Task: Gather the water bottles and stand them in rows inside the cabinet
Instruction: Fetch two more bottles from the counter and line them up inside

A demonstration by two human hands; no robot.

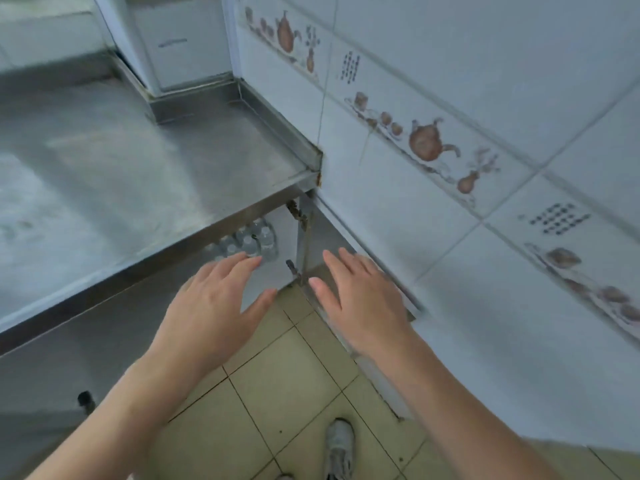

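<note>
The stainless desk (166, 161) overhangs the cabinet (287, 237), so only a narrow slice of the interior shows beneath its front edge. Within that slice stand the water bottles (254, 239), clear plastic, grouped close together in rows near the back right of the compartment. Each is upright, long axis vertical, cap end up. Their lower portions and any bottles further left are hidden by the desk edge and by the left hand; the count cannot be established. Labels on the bottles are too blurred to read.

The cabinet door (349, 299) is swung open to the right, lying near the tiled wall (450, 64); its face is largely covered by the right hand (360, 296) and forearm, and motion blur softens its outline. Two hinges show at the door post.

The left hand (218, 303) is held in front of the opening, fingers straight and spread, holding nothing; its fingertips overlap the lower bottles in view, contact not determinable. The right hand is likewise flat and relaxed, holding nothing, above the open door.

Decorative wall tiles carry teapot motifs and small blocks of dark characters, illegible at this sharpness. A grey shoe (341, 448) is cut off at the bottom edge on the floor (277, 393).
</note>
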